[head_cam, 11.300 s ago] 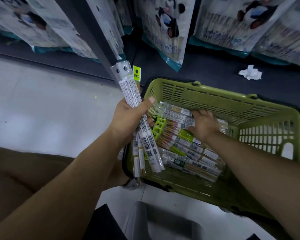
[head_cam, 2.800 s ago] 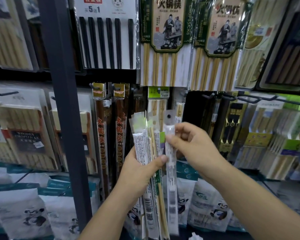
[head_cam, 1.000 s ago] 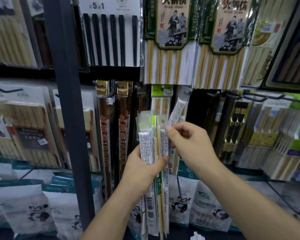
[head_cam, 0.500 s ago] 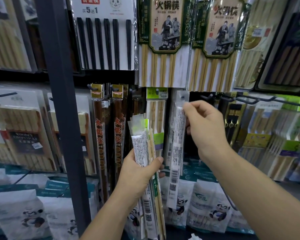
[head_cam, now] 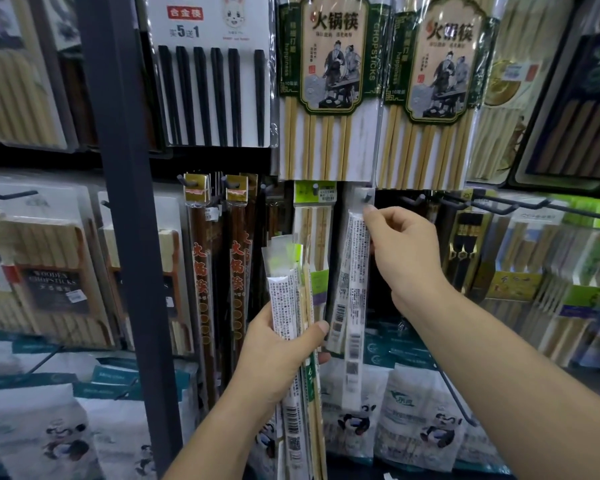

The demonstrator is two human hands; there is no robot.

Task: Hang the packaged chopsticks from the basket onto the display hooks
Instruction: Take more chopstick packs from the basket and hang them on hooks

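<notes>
1. The left hand [head_cam: 278,351] is low, near the middle. Its fingers and thumb wrap round a bunch of packs [head_cam: 286,299] of chopsticks and hold them upright.
2. The bunch has clear wrappers with white labels full of tiny writing. There is a bit of green near the top.
3. The right hand [head_cam: 406,254] is higher up and to the right. Its thumb and finger pinch one long pack [head_cam: 357,258] near the top.
4. That long pack hangs straight down. Its clear top flap is right at a dark hook [head_cam: 370,195], and the hook's tip shows at the flap. I cannot tell if the flap is pushed all the way on.
5. A second pack [head_cam: 338,299] like it sits just behind, a little to the left.
6. Left of the hook, a green-topped pack [head_cam: 314,197] hangs on its own hook. Farther left hang two brown packs [head_cam: 200,271] with red writing.
7. Higher up hang big packs of pale chopsticks [head_cam: 329,133] and a white card of black chopsticks [head_cam: 210,95].
8. A dark post [head_cam: 125,202] stands tall on the left. The panda bags [head_cam: 416,420] sit at the bottom.
</notes>
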